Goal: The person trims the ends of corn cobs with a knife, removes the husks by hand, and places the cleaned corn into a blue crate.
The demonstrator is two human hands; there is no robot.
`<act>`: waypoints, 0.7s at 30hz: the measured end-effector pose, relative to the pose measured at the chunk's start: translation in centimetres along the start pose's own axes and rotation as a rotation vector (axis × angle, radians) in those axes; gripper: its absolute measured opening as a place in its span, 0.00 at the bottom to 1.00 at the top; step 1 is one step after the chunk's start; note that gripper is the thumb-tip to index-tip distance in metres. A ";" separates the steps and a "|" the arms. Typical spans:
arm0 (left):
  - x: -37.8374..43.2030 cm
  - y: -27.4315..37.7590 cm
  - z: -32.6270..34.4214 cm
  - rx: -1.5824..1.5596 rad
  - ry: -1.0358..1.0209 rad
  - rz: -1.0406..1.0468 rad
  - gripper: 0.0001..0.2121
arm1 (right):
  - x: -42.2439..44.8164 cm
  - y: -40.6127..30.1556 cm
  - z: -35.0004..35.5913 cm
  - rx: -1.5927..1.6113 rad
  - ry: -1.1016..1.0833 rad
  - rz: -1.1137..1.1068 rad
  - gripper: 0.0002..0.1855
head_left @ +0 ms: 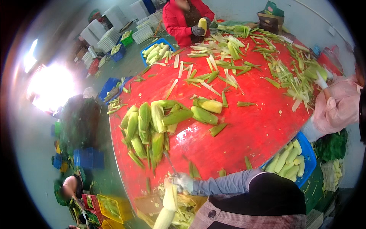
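My right hand (183,182), in a pale glove, is closed around the handle of a knife (170,161) whose blade points up and left over the red table (208,148). Its fingers are beside the end of a pale, mostly husked ear of corn (166,213), which slants down to the bottom edge of the view. My left hand is out of view. Beyond the knife lies a pile of green corn ears in husk (144,114). Two more unhusked ears (204,115) lie right of the pile. Under the pale ear, a box (148,203) holds husk pieces.
A blue basket of husked corn (310,160) stands by the table at right, another blue basket (143,57) at the far side. Loose husks (211,77) litter the table. A person in red (177,25) holds an ear; a person in pink (340,106) handles husks at right.
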State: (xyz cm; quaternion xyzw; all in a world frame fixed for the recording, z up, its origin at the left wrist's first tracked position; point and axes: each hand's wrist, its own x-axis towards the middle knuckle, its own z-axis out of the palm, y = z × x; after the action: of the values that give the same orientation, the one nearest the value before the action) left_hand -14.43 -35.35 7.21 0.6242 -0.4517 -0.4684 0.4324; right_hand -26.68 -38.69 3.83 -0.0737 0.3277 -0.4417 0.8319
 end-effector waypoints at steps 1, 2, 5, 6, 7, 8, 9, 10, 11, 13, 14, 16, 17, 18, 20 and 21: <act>0.3 0.3 0.0 0.015 -0.046 0.001 0.22 | 0.1 0.0 0.1 0.043 0.010 0.004 0.07; 0.2 0.3 0.0 0.023 -0.083 -0.002 0.22 | -0.1 0.3 0.4 0.010 0.025 0.030 0.07; -0.9 0.4 -0.6 0.027 -0.163 -0.025 0.22 | -1.1 1.1 1.2 -0.134 0.012 0.048 0.07; -1.5 0.3 -0.7 0.024 -0.180 -0.032 0.22 | -1.1 1.6 0.8 -0.209 -0.024 0.011 0.08; -2.3 0.0 -0.9 0.024 -0.201 -0.041 0.22 | -1.1 2.0 0.3 -0.283 -0.061 -0.027 0.08; -3.1 0.0 -1.2 0.024 -0.217 -0.050 0.22 | -1.0 1.9 -0.5 -0.467 -0.137 -0.034 0.09; -3.8 -0.2 -1.1 0.024 -0.230 -0.053 0.22 | -0.6 2.2 -1.4 -0.672 -0.209 -0.156 0.10; -4.4 -0.3 -1.1 0.025 -0.251 -0.062 0.23 | 0.0 2.9 -2.7 -0.874 -0.278 -0.277 0.11; -5.0 -0.4 -1.0 0.035 -0.268 -0.068 0.23 | 0.8 3.3 -3.9 -1.074 -0.348 -0.400 0.12; -6.6 -0.3 -1.4 0.076 -0.246 -0.075 0.23 | 0.7 2.5 -3.7 -1.404 -0.379 -0.330 0.16; -7.6 -0.2 -1.9 0.110 -0.203 -0.074 0.23 | 0.7 1.9 -3.4 -1.482 -0.396 -0.299 0.17; -10.7 0.7 -3.4 0.241 0.076 -0.039 0.23 | -0.8 1.5 -1.7 -1.265 -0.364 -0.315 0.19; -11.5 1.1 -4.0 0.300 0.236 -0.017 0.23 | -0.1 2.3 -1.9 -1.114 -0.372 -0.383 0.23; -13.0 1.1 -5.3 0.342 0.429 -0.021 0.23 | -2.8 0.7 1.1 -1.205 -0.441 -0.280 0.25; -13.8 1.8 -5.6 0.332 0.709 0.019 0.24 | -4.9 1.1 3.5 -1.170 -0.618 -0.295 0.34; -12.9 1.1 -5.2 0.107 0.634 0.122 0.24 | -5.5 2.1 4.2 -1.166 -0.687 -0.329 0.37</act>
State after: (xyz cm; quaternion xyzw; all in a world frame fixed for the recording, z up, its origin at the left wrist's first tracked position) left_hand -11.54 -22.54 11.78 0.7325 -0.3554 -0.1994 0.5454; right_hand -24.82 -33.80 8.88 -0.6926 0.2143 -0.2657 0.6355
